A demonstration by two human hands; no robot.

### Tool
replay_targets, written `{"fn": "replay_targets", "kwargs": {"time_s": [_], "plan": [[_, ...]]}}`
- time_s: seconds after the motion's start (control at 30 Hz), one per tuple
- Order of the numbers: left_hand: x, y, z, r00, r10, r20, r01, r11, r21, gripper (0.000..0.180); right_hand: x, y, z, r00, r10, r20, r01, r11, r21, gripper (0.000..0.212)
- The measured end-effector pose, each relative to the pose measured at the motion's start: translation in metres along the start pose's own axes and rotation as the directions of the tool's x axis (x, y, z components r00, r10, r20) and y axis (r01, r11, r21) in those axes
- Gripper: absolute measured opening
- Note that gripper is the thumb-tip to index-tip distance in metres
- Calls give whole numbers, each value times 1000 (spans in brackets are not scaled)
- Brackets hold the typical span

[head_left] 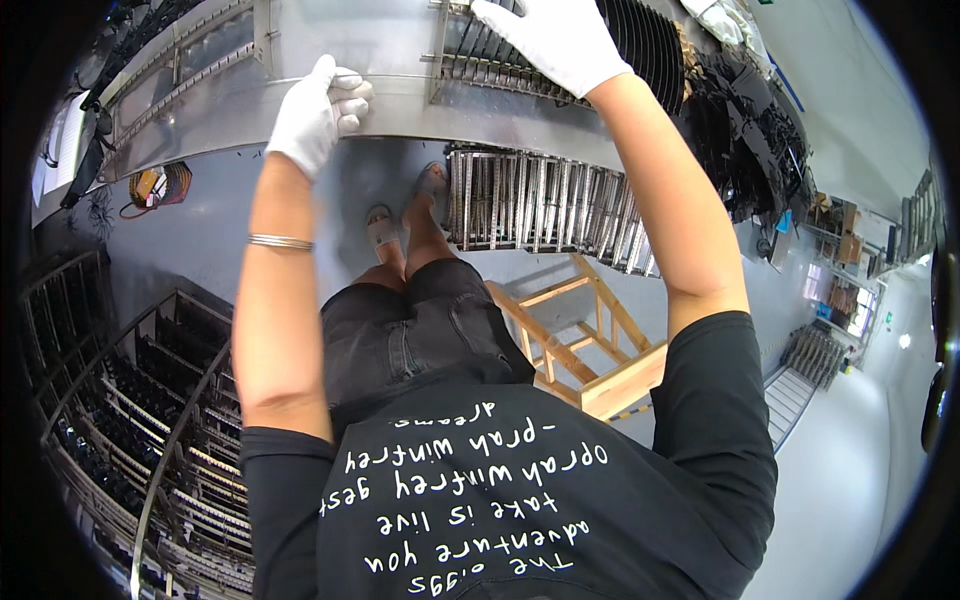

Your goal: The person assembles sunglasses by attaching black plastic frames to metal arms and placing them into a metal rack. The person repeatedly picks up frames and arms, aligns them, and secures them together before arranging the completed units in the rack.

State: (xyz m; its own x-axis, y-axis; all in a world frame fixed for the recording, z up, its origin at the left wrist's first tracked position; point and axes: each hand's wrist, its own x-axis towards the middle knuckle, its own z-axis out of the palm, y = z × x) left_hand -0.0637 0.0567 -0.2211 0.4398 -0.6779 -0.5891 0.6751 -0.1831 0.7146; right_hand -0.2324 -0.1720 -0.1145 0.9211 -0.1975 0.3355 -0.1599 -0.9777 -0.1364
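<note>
A slotted metal rack is lying on the steel table, toward the far edge of what I am seeing, with dark slats or strips spanning it. The right hand, white-gloved, is reaching over this rack, thumb extending sideways; its fingertips are running out of view, so I cannot tell whether they are closing on anything. Just beside, a row of thin black curved pieces is standing close together. The left hand, also gloved, is hovering near the table's front edge, its fingers curling loosely and its thumb pointing away from them; I am seeing nothing in its grasp. Farther left, a second metal frame is resting on the table. To the right, a heap of black pieces is spreading. Below the table edge, a row of metal racks is standing near a wooden stool. A basket is sitting at left, and shelving is holding more racks at lower left.
</note>
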Motion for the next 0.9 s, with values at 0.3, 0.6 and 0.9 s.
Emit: {"fn": "replay_targets", "kwargs": {"time_s": [0.3,0.6,0.9], "plan": [[-4,-6,7,959,-41,280,5,992,129,49,-1,1,3,1000,-4,-6,4,1000,7,56],[2,-9,17,957,-132,257,90,982,169,55,-3,11,-11,997,-51,50,47,995,84,46],[33,-2,-23,965,-103,240,63,984,169,35,-50,60,-31,995,82,64,-83,997,9,56]]}}
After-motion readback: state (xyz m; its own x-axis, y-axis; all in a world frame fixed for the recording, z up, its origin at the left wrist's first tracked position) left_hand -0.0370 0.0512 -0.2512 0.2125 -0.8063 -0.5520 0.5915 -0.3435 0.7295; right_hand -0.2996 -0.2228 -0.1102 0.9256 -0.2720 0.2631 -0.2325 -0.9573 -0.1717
